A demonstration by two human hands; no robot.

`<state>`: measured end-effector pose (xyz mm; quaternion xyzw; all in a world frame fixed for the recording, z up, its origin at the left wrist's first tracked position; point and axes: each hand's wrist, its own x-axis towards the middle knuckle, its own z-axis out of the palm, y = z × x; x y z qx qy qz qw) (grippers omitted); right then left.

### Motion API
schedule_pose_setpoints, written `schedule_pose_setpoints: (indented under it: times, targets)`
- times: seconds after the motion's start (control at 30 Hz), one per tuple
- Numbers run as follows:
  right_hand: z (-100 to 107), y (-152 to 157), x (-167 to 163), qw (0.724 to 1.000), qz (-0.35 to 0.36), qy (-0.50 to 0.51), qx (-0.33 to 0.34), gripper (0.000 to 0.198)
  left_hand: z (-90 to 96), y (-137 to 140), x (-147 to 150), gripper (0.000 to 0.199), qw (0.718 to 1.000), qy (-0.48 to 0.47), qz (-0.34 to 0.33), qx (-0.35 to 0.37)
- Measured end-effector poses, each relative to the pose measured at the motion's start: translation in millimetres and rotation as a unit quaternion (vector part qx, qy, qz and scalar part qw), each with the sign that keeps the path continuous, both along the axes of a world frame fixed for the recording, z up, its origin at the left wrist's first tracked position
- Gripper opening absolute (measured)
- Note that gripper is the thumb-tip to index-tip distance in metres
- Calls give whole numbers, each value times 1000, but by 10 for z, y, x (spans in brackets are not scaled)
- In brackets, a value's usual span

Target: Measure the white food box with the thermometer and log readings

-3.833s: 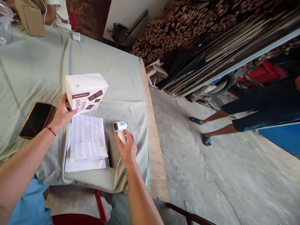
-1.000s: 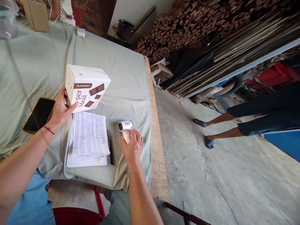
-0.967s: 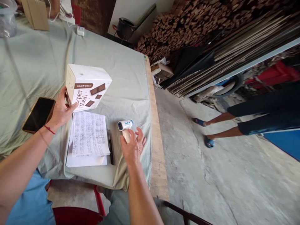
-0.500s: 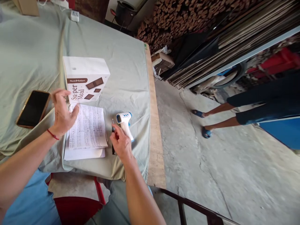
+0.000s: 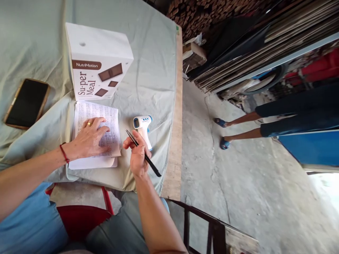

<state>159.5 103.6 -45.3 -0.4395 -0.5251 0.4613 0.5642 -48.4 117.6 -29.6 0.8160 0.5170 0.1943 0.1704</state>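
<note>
My left hand [image 5: 91, 137] lies with spread fingers on a sheet of handwritten paper [image 5: 112, 121], a ring on one finger. More white paper [image 5: 92, 163] shows beneath that sheet. In my right hand [image 5: 139, 155] a black pen [image 5: 150, 164] is gripped, its tip pointing up and left toward the sheet's right edge. Just behind that hand lies a white and blue infrared thermometer [image 5: 143, 123], partly covered by the fingers. A white NutriMotion box [image 5: 102, 56] stands at the top edge of the paper.
A phone [image 5: 28, 102] lies on the cloth-covered table [image 5: 153, 63] at the left. The table's wooden edge [image 5: 171, 165] runs down the right side. Beyond it, a person in blue sandals [image 5: 225, 143] stands on the concrete floor [image 5: 238, 183]. A red seat [image 5: 82, 218] is below me.
My right hand has picked the pen up from the table. My left hand has moved from beside the box down onto the paper. The view has shifted closer to the table.
</note>
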Motion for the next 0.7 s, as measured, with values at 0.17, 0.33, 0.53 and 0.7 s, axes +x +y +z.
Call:
schedule_pose_setpoints:
  times: [0.17, 0.33, 0.53, 0.7]
  targets:
    - [-36, -41, 14, 997, -13, -51, -51, 62, -28, 6, 4, 54, 1000, -14, -11, 2]
    - [-98, -42, 34, 996, -3, -52, -75, 64, -38, 15, 10, 56, 1000, 2, -11, 7]
    - [-102, -26, 61, 996, 2, -67, -62, 48, -31, -3, 44, 48, 999, 43, -13, 18]
    - [-139, -59, -15, 986, -43, -115, -109, 20, -46, -28, 94, 39, 997, 55, 9, 48]
